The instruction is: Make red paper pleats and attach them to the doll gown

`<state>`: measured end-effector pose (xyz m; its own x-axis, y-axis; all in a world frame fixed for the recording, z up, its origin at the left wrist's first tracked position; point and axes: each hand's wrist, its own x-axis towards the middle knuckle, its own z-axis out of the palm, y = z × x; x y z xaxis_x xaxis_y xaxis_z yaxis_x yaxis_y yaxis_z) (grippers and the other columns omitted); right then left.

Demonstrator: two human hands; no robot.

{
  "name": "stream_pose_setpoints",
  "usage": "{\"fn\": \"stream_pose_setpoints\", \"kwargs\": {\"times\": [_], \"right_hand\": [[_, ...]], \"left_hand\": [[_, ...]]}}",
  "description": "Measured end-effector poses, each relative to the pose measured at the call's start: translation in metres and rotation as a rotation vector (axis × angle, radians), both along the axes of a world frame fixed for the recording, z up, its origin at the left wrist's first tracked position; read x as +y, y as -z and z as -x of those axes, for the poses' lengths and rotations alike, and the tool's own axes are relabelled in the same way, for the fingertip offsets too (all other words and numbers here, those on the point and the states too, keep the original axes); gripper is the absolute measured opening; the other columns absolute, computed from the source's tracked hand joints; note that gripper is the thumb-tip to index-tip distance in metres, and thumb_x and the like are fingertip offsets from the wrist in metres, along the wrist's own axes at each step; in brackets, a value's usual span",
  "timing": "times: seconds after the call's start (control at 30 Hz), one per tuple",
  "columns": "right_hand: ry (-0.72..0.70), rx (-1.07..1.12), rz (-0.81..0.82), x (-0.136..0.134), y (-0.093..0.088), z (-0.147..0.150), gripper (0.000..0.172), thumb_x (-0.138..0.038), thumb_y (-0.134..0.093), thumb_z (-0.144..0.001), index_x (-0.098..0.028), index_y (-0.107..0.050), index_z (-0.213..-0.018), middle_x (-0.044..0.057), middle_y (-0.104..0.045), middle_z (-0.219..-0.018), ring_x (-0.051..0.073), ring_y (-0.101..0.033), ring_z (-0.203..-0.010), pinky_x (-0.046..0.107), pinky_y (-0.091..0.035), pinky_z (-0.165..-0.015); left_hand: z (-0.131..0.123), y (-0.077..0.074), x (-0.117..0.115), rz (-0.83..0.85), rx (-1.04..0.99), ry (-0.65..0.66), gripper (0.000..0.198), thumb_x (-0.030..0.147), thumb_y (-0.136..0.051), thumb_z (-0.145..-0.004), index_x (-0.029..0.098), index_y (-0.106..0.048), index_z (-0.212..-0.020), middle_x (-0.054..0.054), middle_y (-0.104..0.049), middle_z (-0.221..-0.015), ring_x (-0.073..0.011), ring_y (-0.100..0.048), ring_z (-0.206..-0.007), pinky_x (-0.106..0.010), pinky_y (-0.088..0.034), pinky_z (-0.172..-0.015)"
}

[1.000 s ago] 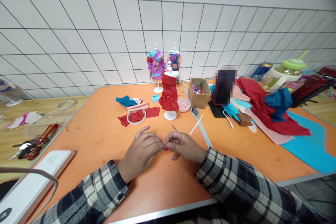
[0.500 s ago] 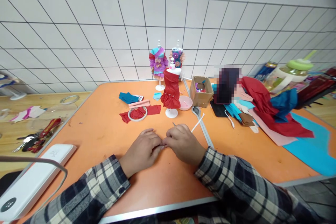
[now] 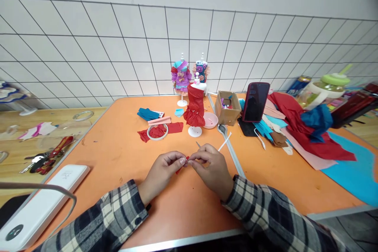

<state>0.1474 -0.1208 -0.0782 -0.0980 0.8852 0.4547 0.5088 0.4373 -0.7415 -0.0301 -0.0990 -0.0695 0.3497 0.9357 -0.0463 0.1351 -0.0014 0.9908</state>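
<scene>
My left hand (image 3: 164, 170) is closed in a pinch on a small red crepe-paper piece (image 3: 178, 171), just above the table. Fingertips of my right hand (image 3: 215, 169) meet it from the other side, also pinched on the red piece. A thin pointed metal tip (image 3: 197, 144) shows beyond my right hand; the rest of it is hidden. Behind the hands stands a small mannequin (image 3: 195, 131) in a red ruffled dress (image 3: 195, 104). Left of it, a ring (image 3: 157, 138) lies over red paper (image 3: 176, 127).
Two more dressed mannequins (image 3: 181, 78) stand at the back. Right of centre are a pink dish (image 3: 215, 119), a spoon (image 3: 222, 129), a cardboard box (image 3: 230, 115) and an upright phone (image 3: 255, 102). Coloured sheets (image 3: 319, 138) pile up at right. A power bank (image 3: 59, 197) lies left.
My hands have turned and lifted slightly, and the red piece now shows between the fingertips. The view has tilted up a little.
</scene>
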Motion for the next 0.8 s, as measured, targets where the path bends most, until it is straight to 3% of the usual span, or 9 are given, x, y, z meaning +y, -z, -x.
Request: {"fn": "stream_pose_setpoints", "kwargs": {"times": [0.13,0.23,0.33,0.43,0.63,0.73,0.8], "right_hand": [[-0.131,0.354,0.431,0.008,0.007,0.000,0.016,-0.033,-0.069,-0.076,-0.017,-0.068,-0.076,0.002,-0.057,-0.076,0.011,-0.052,-0.061,0.024,-0.045,-0.051],[-0.265,0.523,0.647,0.013,0.011,-0.003,0.027,-0.037,-0.071,-0.073,-0.017,-0.065,-0.090,0.000,-0.057,-0.078,0.010,-0.053,-0.056,0.022,-0.046,-0.042],[-0.319,0.528,0.605,0.014,0.012,-0.006,0.031,-0.036,-0.072,-0.072,-0.019,-0.067,-0.097,0.000,-0.056,-0.084,0.008,-0.053,-0.056,0.020,-0.048,-0.039],[-0.332,0.444,0.490,0.014,0.010,-0.008,0.022,-0.036,-0.069,-0.075,-0.017,-0.069,-0.084,0.003,-0.056,-0.084,0.012,-0.057,-0.064,0.019,-0.049,-0.038],[-0.222,0.311,0.399,0.015,0.005,-0.013,0.015,-0.031,-0.064,-0.078,-0.017,-0.068,-0.082,0.004,-0.055,-0.084,0.010,-0.053,-0.060,0.017,-0.046,-0.036],[-0.230,0.287,0.412,0.016,0.006,-0.015,0.018,-0.031,-0.060,-0.082,-0.016,-0.070,-0.085,0.004,-0.057,-0.084,0.008,-0.052,-0.056,0.017,-0.044,-0.038],[-0.238,0.333,0.466,0.015,0.007,-0.015,0.025,-0.036,-0.056,-0.085,-0.018,-0.069,-0.097,0.005,-0.060,-0.092,0.007,-0.054,-0.055,0.018,-0.045,-0.040]], "left_hand": [[0.002,-0.001,0.001,-0.033,0.054,0.046,0.029,0.043,-0.065,-0.078,0.015,-0.067,-0.074,0.000,-0.060,-0.065,-0.0115,-0.048,-0.060,-0.023,-0.041,-0.060],[0.003,-0.003,0.002,-0.008,0.077,0.100,0.030,0.044,-0.063,-0.080,0.015,-0.066,-0.073,0.002,-0.056,-0.063,-0.0114,-0.046,-0.060,-0.023,-0.039,-0.061],[0.004,-0.003,0.002,0.055,0.066,0.168,0.034,0.046,-0.062,-0.082,0.014,-0.065,-0.073,0.003,-0.052,-0.059,-0.0106,-0.043,-0.058,-0.023,-0.036,-0.059],[0.004,-0.001,0.003,0.124,0.028,0.222,0.035,0.047,-0.062,-0.082,0.013,-0.066,-0.071,0.003,-0.052,-0.057,-0.0105,-0.043,-0.056,-0.024,-0.035,-0.059],[0.008,0.001,0.007,0.102,-0.023,0.152,0.035,0.046,-0.062,-0.083,0.014,-0.073,-0.093,-0.006,-0.070,-0.082,-0.0192,-0.059,-0.079,-0.030,-0.044,-0.076],[0.010,0.000,0.009,0.105,0.053,0.164,0.028,0.040,-0.073,-0.074,0.014,-0.074,-0.086,-0.003,-0.068,-0.071,-0.0158,-0.056,-0.067,-0.027,-0.044,-0.068],[0.010,0.001,0.009,0.118,0.041,0.142,0.024,0.037,-0.075,-0.073,0.014,-0.074,-0.080,-0.002,-0.067,-0.066,-0.0142,-0.055,-0.063,-0.026,-0.044,-0.066]]}}
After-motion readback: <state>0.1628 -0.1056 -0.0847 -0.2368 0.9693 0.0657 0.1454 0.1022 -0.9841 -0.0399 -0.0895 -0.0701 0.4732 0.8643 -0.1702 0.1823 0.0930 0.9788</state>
